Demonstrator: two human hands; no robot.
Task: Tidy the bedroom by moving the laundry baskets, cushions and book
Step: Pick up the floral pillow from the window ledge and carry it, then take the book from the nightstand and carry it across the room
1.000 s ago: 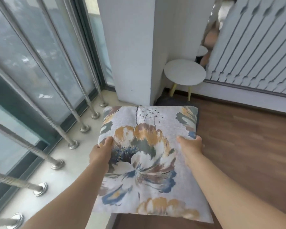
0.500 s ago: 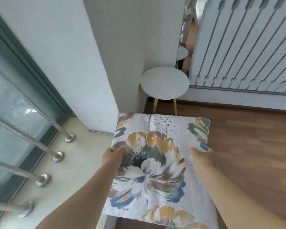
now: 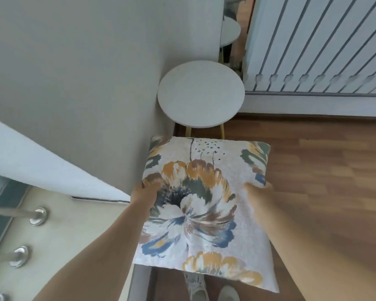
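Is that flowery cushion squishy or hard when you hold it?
Probably squishy: the cushion dents where the left hand and right hand pinch its sides. It likely feels light, since it keeps its shape held only at the edges.

A round white stool (image 3: pixel 201 93) with yellow legs stands at upper centre, against a pale wall (image 3: pixel 85 83). White slatted panels (image 3: pixel 317 42) fill the upper right, wooden floor (image 3: pixel 326 170) the right; metal railing bases (image 3: pixel 38 216) sit lower left.
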